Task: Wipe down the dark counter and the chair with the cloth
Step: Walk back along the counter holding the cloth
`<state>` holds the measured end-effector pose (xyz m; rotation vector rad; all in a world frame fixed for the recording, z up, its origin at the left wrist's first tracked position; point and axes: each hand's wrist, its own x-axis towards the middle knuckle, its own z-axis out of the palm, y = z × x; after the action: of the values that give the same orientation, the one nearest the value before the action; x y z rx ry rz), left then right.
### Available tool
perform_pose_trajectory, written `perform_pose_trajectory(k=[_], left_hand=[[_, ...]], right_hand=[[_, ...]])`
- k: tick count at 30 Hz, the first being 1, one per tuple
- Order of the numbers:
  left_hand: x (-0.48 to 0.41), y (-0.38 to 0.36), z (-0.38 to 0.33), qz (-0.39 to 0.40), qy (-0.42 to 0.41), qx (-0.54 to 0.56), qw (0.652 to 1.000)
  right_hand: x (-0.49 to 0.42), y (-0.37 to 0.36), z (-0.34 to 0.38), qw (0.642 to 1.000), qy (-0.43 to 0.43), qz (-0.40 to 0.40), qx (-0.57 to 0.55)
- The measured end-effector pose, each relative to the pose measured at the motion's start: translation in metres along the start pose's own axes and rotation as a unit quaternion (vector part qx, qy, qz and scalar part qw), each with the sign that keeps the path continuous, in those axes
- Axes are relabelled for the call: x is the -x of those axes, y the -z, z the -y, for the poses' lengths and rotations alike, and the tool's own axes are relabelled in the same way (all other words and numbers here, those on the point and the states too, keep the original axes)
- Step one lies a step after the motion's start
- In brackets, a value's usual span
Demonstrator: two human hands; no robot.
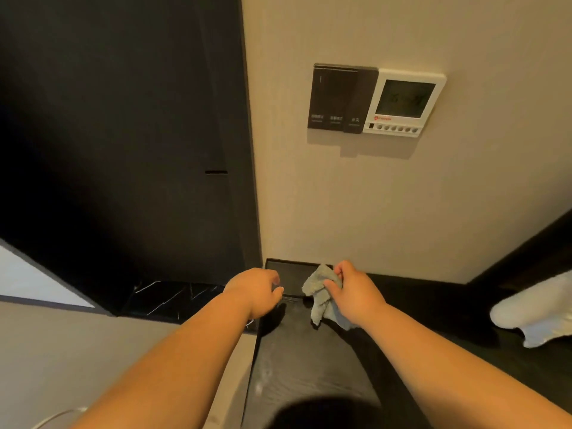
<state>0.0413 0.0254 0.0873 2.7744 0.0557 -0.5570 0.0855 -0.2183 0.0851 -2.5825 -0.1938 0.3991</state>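
Observation:
The dark counter (297, 360) runs away from me to the beige wall. My right hand (353, 292) grips a crumpled grey cloth (322, 295) just above the counter's far end; the cloth hangs down from my fingers. My left hand (257, 292) hovers beside it at the counter's left edge, fingers loosely curled and holding nothing. Between the hands, against the wall, lies a shallow black tray (288, 270). No chair is in view.
A dark switch panel (337, 100) and a white thermostat (405, 103) are mounted on the wall above. A black door (123, 134) stands at the left, a black marble sill (173, 298) below it. White fabric (535, 311) lies at the right.

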Motion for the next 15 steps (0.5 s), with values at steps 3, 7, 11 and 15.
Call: perform_pose_trajectory(k=[3, 7, 11, 15], left_hand=[[-0.017, -0.003, 0.001, 0.010, -0.014, -0.004, 1.000], [-0.038, -0.004, 0.006, 0.026, -0.017, -0.004, 0.999], [-0.057, -0.005, 0.010, 0.034, -0.016, -0.007, 0.999], [-0.072, -0.006, 0.011, 0.037, -0.021, -0.007, 0.999]], right_hand=[[-0.020, -0.007, 0.000, 0.999, 0.012, 0.030, 0.014], [-0.052, -0.013, 0.002, 0.997, 0.022, 0.076, 0.024], [-0.081, -0.023, 0.000, 0.996, 0.024, 0.086, 0.019], [-0.100, -0.031, -0.004, 0.997, 0.001, 0.067, 0.039]])
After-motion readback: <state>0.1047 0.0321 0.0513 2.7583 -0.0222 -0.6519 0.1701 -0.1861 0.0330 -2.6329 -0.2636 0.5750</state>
